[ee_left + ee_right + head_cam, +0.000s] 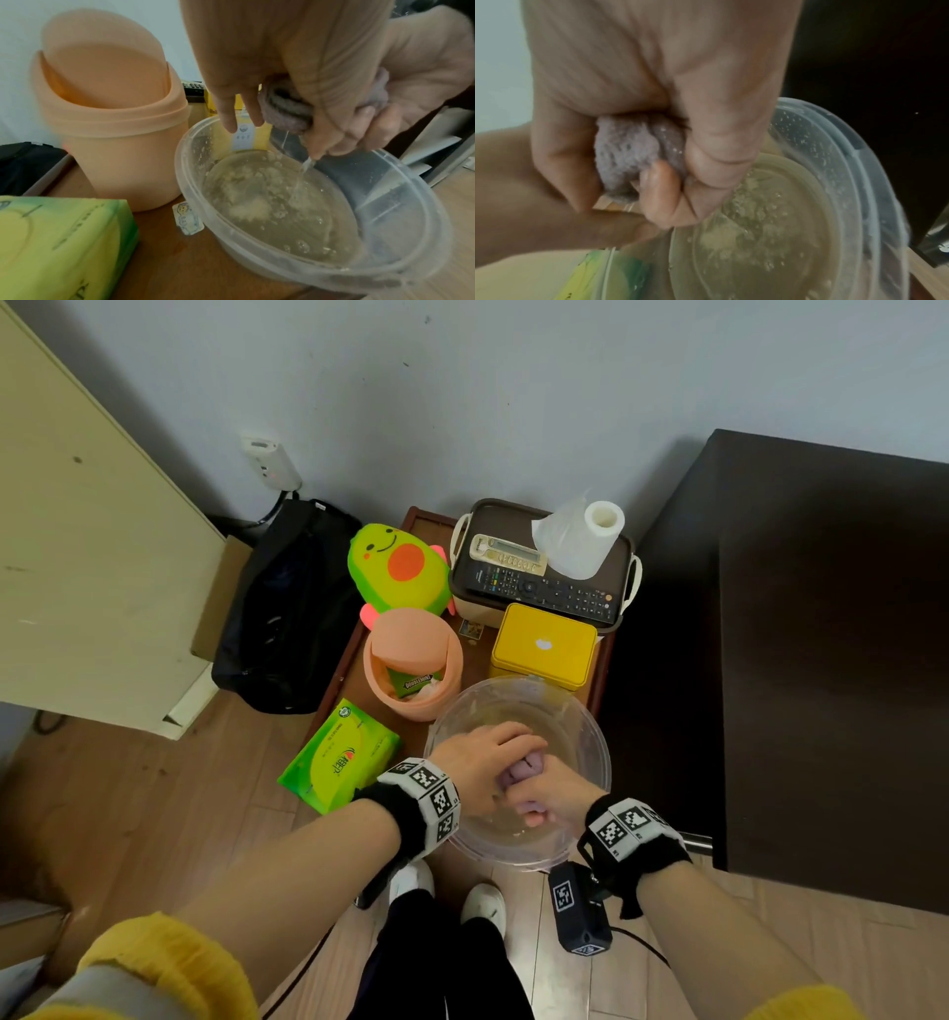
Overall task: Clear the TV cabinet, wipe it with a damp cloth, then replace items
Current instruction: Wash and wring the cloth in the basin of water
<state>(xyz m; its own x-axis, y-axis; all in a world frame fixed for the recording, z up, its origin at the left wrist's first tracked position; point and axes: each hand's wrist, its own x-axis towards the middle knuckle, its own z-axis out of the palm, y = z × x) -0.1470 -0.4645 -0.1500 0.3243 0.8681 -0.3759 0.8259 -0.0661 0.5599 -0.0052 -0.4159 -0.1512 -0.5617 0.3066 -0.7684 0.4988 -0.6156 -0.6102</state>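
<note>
Both hands squeeze a purple cloth (524,770) over a clear plastic basin (590,737) that holds cloudy water. My left hand (482,762) grips the far end of the cloth (285,113); my right hand (547,796) grips the near end of the cloth (634,156). Water streams from the cloth down into the basin (401,194). The dark TV cabinet (832,634) stands to the right with a bare top.
On the low wooden stand sit a peach swing-lid bin (411,660), a yellow tin (544,644), a green tissue pack (339,757), an avocado plush (400,567), and a box with two remotes (544,588) and a paper roll (585,536). A black bag (292,608) lies left.
</note>
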